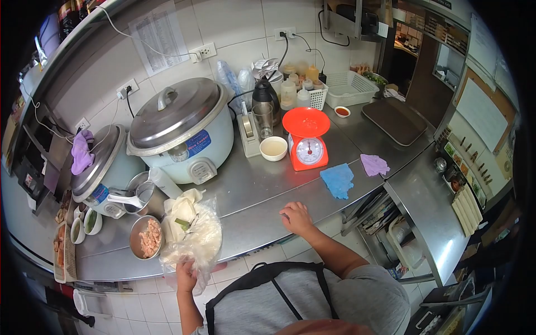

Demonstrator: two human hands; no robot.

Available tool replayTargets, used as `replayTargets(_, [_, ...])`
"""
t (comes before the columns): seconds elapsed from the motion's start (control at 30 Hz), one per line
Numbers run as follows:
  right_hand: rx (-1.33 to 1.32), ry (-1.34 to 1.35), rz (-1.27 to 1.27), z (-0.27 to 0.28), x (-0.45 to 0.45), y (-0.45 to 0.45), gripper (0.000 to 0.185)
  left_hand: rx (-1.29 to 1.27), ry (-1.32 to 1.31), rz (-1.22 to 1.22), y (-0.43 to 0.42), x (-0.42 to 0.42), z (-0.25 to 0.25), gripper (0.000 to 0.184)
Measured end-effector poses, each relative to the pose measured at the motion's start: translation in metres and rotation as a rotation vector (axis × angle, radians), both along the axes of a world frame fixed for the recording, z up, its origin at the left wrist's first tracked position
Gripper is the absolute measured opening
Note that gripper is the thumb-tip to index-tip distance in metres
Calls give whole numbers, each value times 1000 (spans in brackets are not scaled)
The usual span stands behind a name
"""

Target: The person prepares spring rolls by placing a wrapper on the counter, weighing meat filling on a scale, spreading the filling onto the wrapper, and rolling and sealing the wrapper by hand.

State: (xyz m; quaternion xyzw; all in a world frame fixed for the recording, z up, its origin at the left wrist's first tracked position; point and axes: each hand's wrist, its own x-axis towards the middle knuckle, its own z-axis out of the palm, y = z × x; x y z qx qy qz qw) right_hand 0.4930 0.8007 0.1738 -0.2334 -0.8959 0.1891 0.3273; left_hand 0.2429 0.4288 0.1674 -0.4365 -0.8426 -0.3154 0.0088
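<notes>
My left hand (186,272) is closed on the near edge of a clear plastic bag (207,231) at the counter's front. Pale, flat wrapper sheets (183,209) stick out of the bag's far end, with a small green piece (182,224) on top. Just left of the bag, a metal bowl (134,244) holds pinkish minced meat (151,238). My right hand (297,216) rests at the counter edge, its fingers loosely bent and a little apart, with nothing seen in them. Beyond it lies a blue cloth (337,181).
Two large rice cookers (181,134) (103,167) stand at the back left. A red kitchen scale (308,151), a bowl of pale liquid (273,149) and a purple cloth (374,165) are on the steel counter (245,195). A brown tray (394,121) lies at the right.
</notes>
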Motion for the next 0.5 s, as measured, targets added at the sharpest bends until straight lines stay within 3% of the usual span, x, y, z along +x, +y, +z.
replayTargets(0.23, [-29,-33,3,1,0,1,16,11,10,31,4,-3,3,21])
replayTargets(0.33, [-31,-27,5,0,0,2,16,-109,-198,143,12,-11,14,19])
replayTargets(0.43, [-13,-17,-1,-2,-1,0,15,870,-971,357,28,-30,0,19])
replayTargets(0.5, [-4,-16,-3,-2,-1,2,14,918,-1029,281,40,-40,28,18])
